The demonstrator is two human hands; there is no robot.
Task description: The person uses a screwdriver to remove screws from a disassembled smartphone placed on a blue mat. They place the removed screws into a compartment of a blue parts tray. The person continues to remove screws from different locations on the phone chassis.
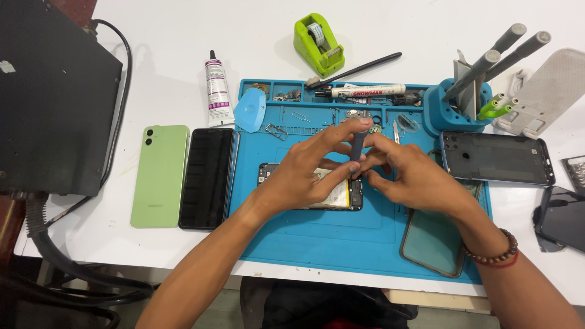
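The left hand (pixel 304 173) pinched a grey screwdriver (pixel 358 145) upright, apparently steadying its tip, while the right hand (pixel 408 173) closed lightly beside the shaft, over the opened phone (pixel 341 198) lying just beneath both grips.

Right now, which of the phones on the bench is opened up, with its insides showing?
The dark phone on the blue mat, under both hands. Its battery shows. The green phone and black phone to its left lie closed on the white table.
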